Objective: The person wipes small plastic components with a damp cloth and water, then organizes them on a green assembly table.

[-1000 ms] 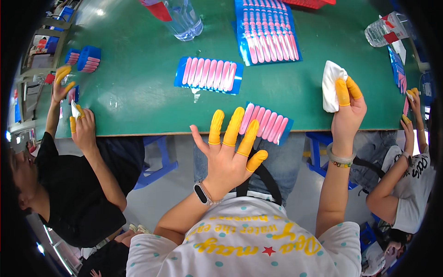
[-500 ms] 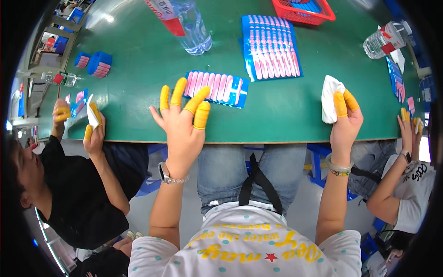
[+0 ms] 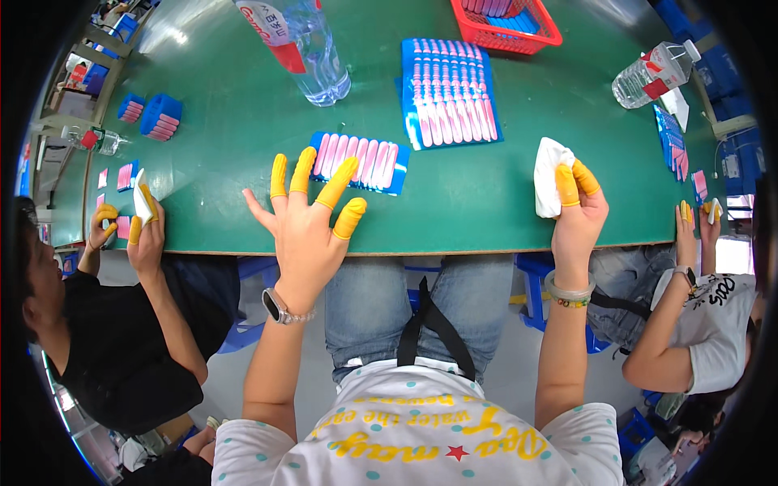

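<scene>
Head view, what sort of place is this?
Likely a factory workroom, judging by the shared green table with people seated side by side, their yellow finger covers, and the blue sheets bearing pink strips.

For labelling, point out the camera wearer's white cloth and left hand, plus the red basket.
White cloth (image 3: 549,182), head view: middle of its visible face.
Left hand (image 3: 310,235), head view: back of the hand.
Red basket (image 3: 509,40), head view: near wall.

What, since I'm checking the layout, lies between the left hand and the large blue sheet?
In the head view, the smaller blue card with pink strips lies between the left hand and the large sheet.
</scene>
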`<state>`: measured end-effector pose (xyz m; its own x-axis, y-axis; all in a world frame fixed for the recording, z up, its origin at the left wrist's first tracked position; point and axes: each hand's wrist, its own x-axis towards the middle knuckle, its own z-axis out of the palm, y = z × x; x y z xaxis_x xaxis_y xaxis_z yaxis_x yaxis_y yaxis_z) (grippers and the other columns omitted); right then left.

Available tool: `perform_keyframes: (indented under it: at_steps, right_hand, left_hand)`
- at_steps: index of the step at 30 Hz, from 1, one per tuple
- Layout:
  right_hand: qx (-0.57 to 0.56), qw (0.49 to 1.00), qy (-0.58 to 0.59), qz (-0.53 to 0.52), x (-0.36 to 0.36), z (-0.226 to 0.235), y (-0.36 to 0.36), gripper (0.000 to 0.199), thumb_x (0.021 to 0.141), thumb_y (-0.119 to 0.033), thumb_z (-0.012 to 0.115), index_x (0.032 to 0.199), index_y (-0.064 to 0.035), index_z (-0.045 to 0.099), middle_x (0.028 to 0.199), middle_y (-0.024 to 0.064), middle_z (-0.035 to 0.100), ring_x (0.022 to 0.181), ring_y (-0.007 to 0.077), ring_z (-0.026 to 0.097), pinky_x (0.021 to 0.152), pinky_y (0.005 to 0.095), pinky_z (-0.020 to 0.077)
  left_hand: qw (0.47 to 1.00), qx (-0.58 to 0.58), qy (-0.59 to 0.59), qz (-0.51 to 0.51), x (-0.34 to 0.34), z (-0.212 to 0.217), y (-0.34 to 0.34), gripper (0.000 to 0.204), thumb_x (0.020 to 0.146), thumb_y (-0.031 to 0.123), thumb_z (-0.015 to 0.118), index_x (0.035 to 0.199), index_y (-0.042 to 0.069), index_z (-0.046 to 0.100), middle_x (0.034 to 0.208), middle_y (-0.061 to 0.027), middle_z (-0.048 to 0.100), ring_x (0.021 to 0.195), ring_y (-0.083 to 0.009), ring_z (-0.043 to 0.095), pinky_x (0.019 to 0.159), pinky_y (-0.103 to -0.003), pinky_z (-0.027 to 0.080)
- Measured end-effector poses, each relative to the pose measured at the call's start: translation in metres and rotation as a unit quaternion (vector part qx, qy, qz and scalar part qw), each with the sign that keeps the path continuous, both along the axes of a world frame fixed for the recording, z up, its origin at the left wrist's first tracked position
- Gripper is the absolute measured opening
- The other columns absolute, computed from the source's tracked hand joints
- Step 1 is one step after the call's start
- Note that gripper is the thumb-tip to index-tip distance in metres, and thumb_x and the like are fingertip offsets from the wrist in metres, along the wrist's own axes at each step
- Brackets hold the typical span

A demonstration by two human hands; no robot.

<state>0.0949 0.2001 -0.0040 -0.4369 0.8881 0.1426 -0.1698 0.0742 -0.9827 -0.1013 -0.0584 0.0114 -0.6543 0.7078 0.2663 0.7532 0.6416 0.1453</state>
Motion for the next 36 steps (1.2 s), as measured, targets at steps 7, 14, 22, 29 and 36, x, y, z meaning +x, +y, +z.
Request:
perform_keyframes:
  at_steps: [7, 14, 22, 29, 36]
  right_hand:
    - [-0.005, 1.0, 0.02, -0.003, 0.004, -0.001, 0.0, 0.027, 0.095, -0.007, 0.067, 0.12, 0.0037, 0.064, 0.103, 0.0039, 0.068, 0.082, 0.0061, 0.063, 0.065, 0.0191, 0.0506]
    - [-0.074, 0.99, 0.119, 0.006, 0.01, -0.002, 0.009, 0.027, 0.098, -0.01, 0.064, 0.122, 0.0002, 0.062, 0.106, 0.0051, 0.069, 0.088, 0.0095, 0.066, 0.073, 0.0224, 0.0544]
    - [-0.322, 0.857, 0.363, 0.172, -0.014, 0.028, -0.029, 0.034, 0.099, -0.011, 0.054, 0.133, -0.0069, 0.051, 0.122, 0.0094, 0.063, 0.104, 0.0203, 0.065, 0.087, 0.038, 0.0558]
    - [-0.238, 0.898, 0.328, 0.168, -0.015, 0.041, -0.042, 0.034, 0.101, -0.018, 0.05, 0.132, -0.0054, 0.051, 0.123, 0.0087, 0.061, 0.103, 0.0218, 0.061, 0.087, 0.0418, 0.0526]
    - [-0.216, 0.925, 0.288, 0.12, -0.018, 0.059, -0.069, 0.026, 0.101, -0.017, 0.059, 0.125, -0.0071, 0.056, 0.102, 0.0028, 0.068, 0.083, 0.0069, 0.066, 0.066, 0.0208, 0.054]
  left_hand:
    - [0.964, 0.256, -0.073, 0.02, -0.031, 0.004, 0.007, 0.061, 0.092, 0.024, 0.069, 0.147, 0.012, 0.046, 0.153, -0.0159, 0.04, 0.144, -0.0344, 0.033, 0.118, -0.054, 0.015]
    - [0.861, 0.466, -0.168, -0.112, -0.131, 0.053, 0.086, 0.1, 0.08, 0.021, 0.085, 0.153, 0.0, 0.021, 0.143, -0.0206, 0.047, 0.132, -0.0288, 0.049, 0.112, -0.037, 0.037]
    - [0.906, 0.336, -0.078, -0.246, -0.104, 0.052, 0.118, 0.088, 0.075, 0.012, 0.086, 0.147, 0.011, 0.035, 0.13, -0.012, 0.056, 0.114, -0.0236, 0.061, 0.097, -0.036, 0.05]
    - [0.908, 0.199, 0.143, -0.339, -0.048, 0.092, 0.108, 0.067, 0.07, 0.01, 0.082, 0.133, 0.018, 0.06, 0.124, -0.0094, 0.06, 0.11, -0.0296, 0.059, 0.093, -0.041, 0.048]
    - [0.886, 0.136, 0.328, -0.299, -0.054, 0.106, 0.091, 0.061, 0.073, 0.008, 0.074, 0.129, 0.027, 0.065, 0.126, -0.0076, 0.06, 0.11, -0.0293, 0.059, 0.098, -0.044, 0.047]
